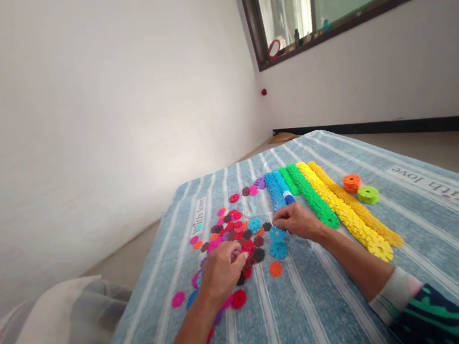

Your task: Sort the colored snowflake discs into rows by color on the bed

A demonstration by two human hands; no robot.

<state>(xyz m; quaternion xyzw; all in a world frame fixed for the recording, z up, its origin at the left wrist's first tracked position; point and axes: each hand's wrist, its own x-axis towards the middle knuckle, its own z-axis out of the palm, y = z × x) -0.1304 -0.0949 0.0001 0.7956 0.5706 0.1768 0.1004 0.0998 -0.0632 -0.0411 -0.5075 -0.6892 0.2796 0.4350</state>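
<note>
My left hand [221,269] is over a loose pile of flat, notched plastic discs [248,245], mostly red, pink, brown and black. Its fingers are curled in toward the thumb, and anything between them is hidden. My right hand [298,220] is closed in a pinch beside a few light blue discs [278,250]; what its fingertips hold is too small to make out. Just beyond it lie a blue row of stacked discs [274,189] and a lighter blue row [280,179]. A single orange disc [275,269] rests between my forearms.
Right of the blue rows lie green [312,200], yellow [341,210] and darker yellow [356,208] disc rows. Farther right are short orange [351,183] and lime [368,194] stacks. Purple discs [260,183] sit at the back. Striped cloth [436,245] covers the surface.
</note>
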